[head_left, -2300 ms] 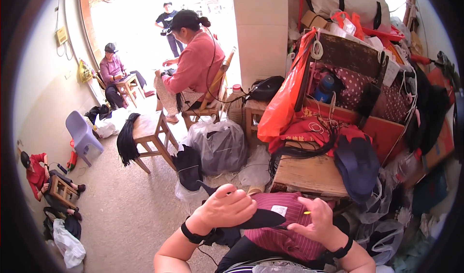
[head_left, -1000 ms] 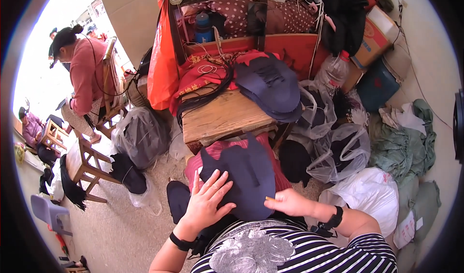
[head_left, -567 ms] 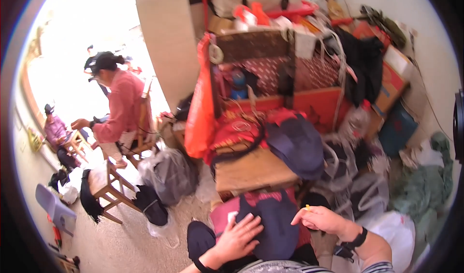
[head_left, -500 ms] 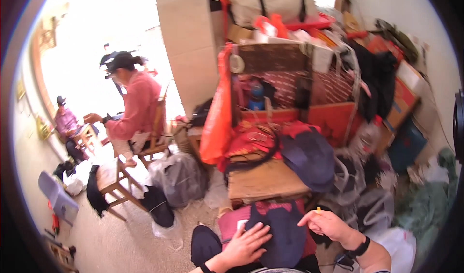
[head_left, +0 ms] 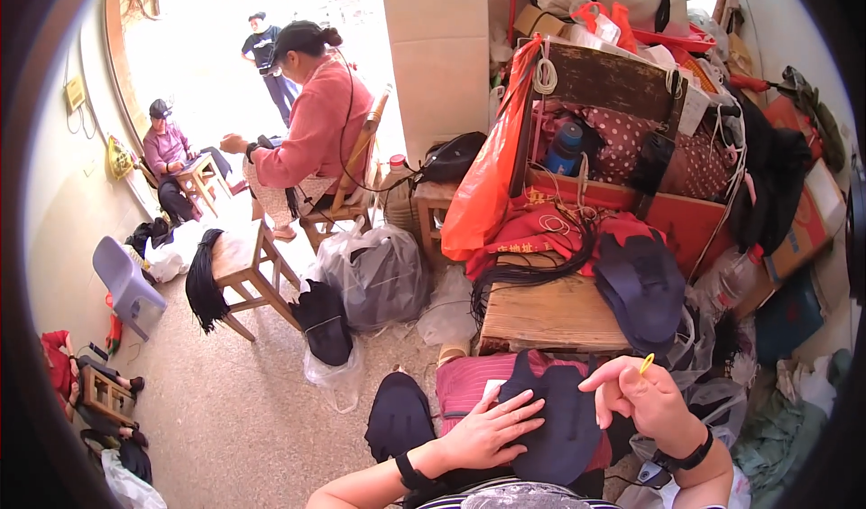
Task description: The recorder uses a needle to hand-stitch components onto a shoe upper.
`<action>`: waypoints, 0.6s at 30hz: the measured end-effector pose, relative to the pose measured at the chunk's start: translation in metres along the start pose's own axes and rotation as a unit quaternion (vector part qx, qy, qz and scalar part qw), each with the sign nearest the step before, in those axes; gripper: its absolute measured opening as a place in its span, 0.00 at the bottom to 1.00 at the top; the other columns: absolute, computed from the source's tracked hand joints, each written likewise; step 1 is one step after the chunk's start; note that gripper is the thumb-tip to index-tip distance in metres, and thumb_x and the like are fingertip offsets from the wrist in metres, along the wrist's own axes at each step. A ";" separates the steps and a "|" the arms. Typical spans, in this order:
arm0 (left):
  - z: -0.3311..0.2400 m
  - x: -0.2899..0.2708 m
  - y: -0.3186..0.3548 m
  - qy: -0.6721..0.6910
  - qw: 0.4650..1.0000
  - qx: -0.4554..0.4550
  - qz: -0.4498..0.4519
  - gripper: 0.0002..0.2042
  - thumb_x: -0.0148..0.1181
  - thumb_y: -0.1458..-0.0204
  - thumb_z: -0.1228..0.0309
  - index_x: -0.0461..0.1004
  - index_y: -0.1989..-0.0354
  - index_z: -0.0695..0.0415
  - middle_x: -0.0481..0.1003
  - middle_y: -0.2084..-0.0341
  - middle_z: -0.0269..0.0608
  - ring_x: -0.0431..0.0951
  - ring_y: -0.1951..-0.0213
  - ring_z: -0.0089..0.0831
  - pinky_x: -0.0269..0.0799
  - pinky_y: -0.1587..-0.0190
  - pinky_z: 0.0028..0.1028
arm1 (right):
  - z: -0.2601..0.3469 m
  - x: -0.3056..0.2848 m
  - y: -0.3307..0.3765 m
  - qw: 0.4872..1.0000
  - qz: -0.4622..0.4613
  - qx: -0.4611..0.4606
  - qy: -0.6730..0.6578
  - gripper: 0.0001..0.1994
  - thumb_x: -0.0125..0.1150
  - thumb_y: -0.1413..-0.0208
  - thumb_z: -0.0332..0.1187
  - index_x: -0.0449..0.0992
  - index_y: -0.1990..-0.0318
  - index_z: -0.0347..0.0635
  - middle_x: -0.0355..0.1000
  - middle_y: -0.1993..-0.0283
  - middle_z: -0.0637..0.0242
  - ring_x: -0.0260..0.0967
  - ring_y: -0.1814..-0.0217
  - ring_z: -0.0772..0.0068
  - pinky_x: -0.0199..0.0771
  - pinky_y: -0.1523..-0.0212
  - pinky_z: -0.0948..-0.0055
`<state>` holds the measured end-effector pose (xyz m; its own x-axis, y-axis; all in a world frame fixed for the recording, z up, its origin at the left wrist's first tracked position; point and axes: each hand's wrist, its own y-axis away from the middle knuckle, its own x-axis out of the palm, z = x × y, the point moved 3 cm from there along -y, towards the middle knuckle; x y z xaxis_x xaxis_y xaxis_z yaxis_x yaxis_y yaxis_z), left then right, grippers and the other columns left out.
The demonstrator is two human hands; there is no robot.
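Observation:
A dark navy cut-out piece [head_left: 566, 419], apparently fabric with rounded ends, lies across a pink striped cloth [head_left: 460, 385] over my lap. My left hand [head_left: 494, 430] rests flat on it with the fingers slightly spread. Just right of the piece, my right hand [head_left: 645, 405] is raised with curled fingers around a small yellow-handled tool [head_left: 647, 365]. Only the tool's yellow looped end shows above the hand; its tip cannot be made out. More navy pieces lie to the left [head_left: 400, 421] and on the wooden stool's right side [head_left: 639, 291].
Ahead stands a wooden stool [head_left: 541, 315] with black cords [head_left: 541, 270] and red cloth. Behind it are a cluttered wooden chair and an orange bag [head_left: 487, 180]. Grey plastic bags [head_left: 374, 275] lie on the floor. A person in pink [head_left: 316, 121] sits at the left; others are farther off.
The view has shifted, so the room appears lower and farther right, and a red-clad person shows at the lower left. My left hand stays on the navy piece; the right still holds the yellow-handled tool.

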<state>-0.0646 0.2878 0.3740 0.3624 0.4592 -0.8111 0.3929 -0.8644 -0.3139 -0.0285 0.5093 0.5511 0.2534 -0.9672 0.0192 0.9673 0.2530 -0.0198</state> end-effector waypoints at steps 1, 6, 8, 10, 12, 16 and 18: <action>0.000 0.001 0.000 0.003 1.000 0.006 0.004 0.28 0.62 0.40 0.57 0.68 0.30 0.46 0.59 0.26 0.34 0.52 0.23 0.35 0.36 0.24 0.56 | 0.011 0.004 0.001 1.000 0.016 -0.015 -0.003 0.29 0.41 0.24 0.51 0.77 0.48 0.28 0.66 0.76 0.70 0.64 0.74 0.80 0.69 0.66 0.77; 0.011 -0.021 0.009 0.164 0.983 0.027 -0.081 0.28 0.68 0.44 0.63 0.72 0.35 0.53 0.65 0.30 0.47 0.62 0.27 0.46 0.50 0.27 0.55 | 0.076 0.018 -0.002 0.966 -0.023 -0.256 -0.011 0.28 0.45 0.26 0.51 0.76 0.51 0.26 0.76 0.70 0.57 0.69 0.78 0.73 0.74 0.71 0.72; 0.018 -0.048 0.019 0.135 0.982 -0.011 -0.132 0.24 0.69 0.47 0.67 0.77 0.41 0.56 0.70 0.35 0.52 0.69 0.33 0.47 0.62 0.30 0.46 | 0.102 0.021 0.000 0.925 -0.032 -0.366 -0.096 0.28 0.46 0.26 0.51 0.78 0.54 0.28 0.78 0.68 0.53 0.71 0.78 0.69 0.75 0.73 0.69; 0.019 -0.085 0.027 0.107 0.976 -0.027 -0.188 0.22 0.69 0.47 0.64 0.79 0.45 0.60 0.73 0.39 0.55 0.73 0.38 0.50 0.66 0.34 0.46 | 0.117 0.033 0.003 0.920 0.040 -0.388 -0.044 0.27 0.47 0.27 0.51 0.79 0.56 0.29 0.78 0.67 0.52 0.72 0.77 0.67 0.75 0.73 0.68; 0.011 -0.122 0.032 0.111 0.966 -0.047 -0.230 0.24 0.67 0.46 0.56 0.80 0.47 0.63 0.74 0.41 0.57 0.75 0.40 0.48 0.69 0.37 0.45 | 0.120 0.053 0.013 0.910 0.105 -0.399 -0.044 0.27 0.47 0.27 0.51 0.79 0.55 0.30 0.78 0.66 0.53 0.72 0.77 0.67 0.75 0.72 0.68; -0.028 -0.175 0.025 0.318 0.877 -0.058 -0.355 0.46 0.51 0.42 0.32 0.66 0.34 0.69 0.71 0.39 0.61 0.73 0.38 0.49 0.69 0.36 0.45 | 0.113 0.073 0.035 0.907 0.154 -0.391 -0.035 0.26 0.47 0.27 0.50 0.79 0.55 0.31 0.78 0.66 0.54 0.71 0.75 0.67 0.74 0.70 0.67; -0.060 -0.197 0.030 0.560 0.763 -0.025 -0.323 0.57 0.47 0.46 0.26 0.50 0.26 0.70 0.65 0.35 0.68 0.68 0.34 0.55 0.63 0.32 0.52 | 0.113 0.074 0.045 0.901 0.146 -0.407 -0.036 0.25 0.47 0.27 0.49 0.79 0.55 0.32 0.78 0.65 0.55 0.71 0.74 0.67 0.74 0.70 0.67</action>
<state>-0.0731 0.1835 0.5541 0.5634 0.6968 0.4439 0.8166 -0.3881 -0.4272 0.0358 0.4520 0.6642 0.5242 -0.8506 -0.0407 0.5356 0.3664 -0.7608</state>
